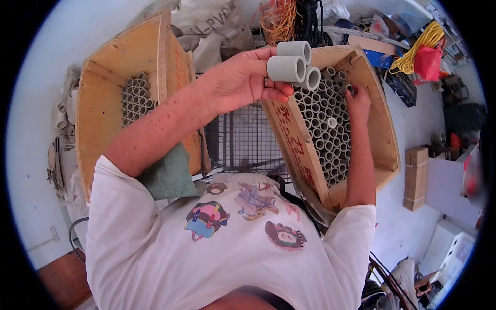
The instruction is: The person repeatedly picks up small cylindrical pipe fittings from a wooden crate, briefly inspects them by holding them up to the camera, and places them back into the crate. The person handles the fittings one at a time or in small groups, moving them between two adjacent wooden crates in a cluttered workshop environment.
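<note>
My left hand (252, 79) is raised at the near side of the right crate and grips three short grey plastic pipe sleeves (285, 69), bunched side by side with their open ends to the right. Inside the right wooden crate (378, 112), my right hand (358, 102) pinches a grey sleeve (349, 89) near the crate's far right side. Below it, many like sleeves (333, 145) stand packed in rows with their round openings up; one sleeve (331, 122) among them is whiter. My right palm is hidden.
A second wooden crate (116, 71) on the left holds more grey sleeves (135, 99). Between the crates is a black wire grid (248, 135). Green cloth (170, 174) hangs by the left crate. Sacks (213, 19), orange cord (279, 23) and yellow rope (418, 46) lie beyond.
</note>
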Motion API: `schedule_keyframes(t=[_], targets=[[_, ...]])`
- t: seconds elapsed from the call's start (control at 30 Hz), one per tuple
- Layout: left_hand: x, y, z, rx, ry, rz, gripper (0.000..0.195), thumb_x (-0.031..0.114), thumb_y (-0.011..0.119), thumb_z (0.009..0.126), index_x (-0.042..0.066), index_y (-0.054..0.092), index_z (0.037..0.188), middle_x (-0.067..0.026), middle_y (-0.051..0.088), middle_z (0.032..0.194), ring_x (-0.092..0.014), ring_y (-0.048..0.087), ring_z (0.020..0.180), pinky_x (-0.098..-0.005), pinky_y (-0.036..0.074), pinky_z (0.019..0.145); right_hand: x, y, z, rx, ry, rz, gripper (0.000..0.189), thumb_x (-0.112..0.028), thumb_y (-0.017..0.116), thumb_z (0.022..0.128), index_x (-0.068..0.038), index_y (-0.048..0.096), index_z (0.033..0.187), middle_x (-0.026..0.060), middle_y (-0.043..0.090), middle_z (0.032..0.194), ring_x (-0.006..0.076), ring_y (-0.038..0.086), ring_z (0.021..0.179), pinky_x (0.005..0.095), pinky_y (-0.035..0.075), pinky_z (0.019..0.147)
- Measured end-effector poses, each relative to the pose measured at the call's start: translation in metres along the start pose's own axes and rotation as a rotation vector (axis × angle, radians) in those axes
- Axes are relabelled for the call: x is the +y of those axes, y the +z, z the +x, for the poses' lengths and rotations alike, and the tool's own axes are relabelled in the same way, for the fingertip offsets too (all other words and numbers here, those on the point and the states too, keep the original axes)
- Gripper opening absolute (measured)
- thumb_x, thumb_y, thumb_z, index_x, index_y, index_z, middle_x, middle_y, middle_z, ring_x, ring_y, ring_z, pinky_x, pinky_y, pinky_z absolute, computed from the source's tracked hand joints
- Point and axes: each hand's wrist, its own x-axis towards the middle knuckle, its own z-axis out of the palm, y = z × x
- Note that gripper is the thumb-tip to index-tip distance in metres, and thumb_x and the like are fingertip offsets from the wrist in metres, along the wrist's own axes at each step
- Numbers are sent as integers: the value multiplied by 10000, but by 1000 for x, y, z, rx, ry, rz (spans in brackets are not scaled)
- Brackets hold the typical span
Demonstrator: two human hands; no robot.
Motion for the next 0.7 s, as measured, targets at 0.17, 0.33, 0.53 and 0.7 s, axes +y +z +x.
schedule_keyframes(t=[0.17, 0.33, 0.53, 0.7], targets=[[1, 1, 0, 0, -6, -11, 377, 106, 551, 894, 47, 467, 1256, -114, 635, 1022, -217, 667, 819, -343, 570, 737, 6, 20, 5, 107, -91, -101, 337, -172, 667, 791, -42, 614, 1098, 150, 643, 999, 297, 627, 911, 392, 492, 820], [1, 1, 0, 30, 2, 11, 417, 145, 581, 893, 42, 438, 1272, -123, 623, 1052, -230, 665, 871, -340, 573, 742, 1, 12, -1, 111, -109, -9, 311, -147, 642, 803, -58, 603, 1099, 154, 604, 1044, 343, 592, 952, 419, 480, 836], [0, 6, 3, 75, 17, 85, 427, 165, 567, 906, 45, 428, 1292, -135, 610, 1120, -251, 660, 939, -345, 572, 777, -59, -38, 1, -34, -76, 493, 290, -105, 651, 836, -46, 612, 1117, 91, 646, 1049, 166, 643, 901, 291, 512, 782], [1, 8, -2, 134, 39, 114, 436, 156, 555, 910, 43, 411, 1304, -149, 596, 1157, -273, 648, 982, -349, 569, 791, -162, -102, -43, -522, -191, 1080, 327, -90, 672, 838, -19, 590, 1147, 38, 637, 1033, 115, 615, 900, 257, 501, 803]])
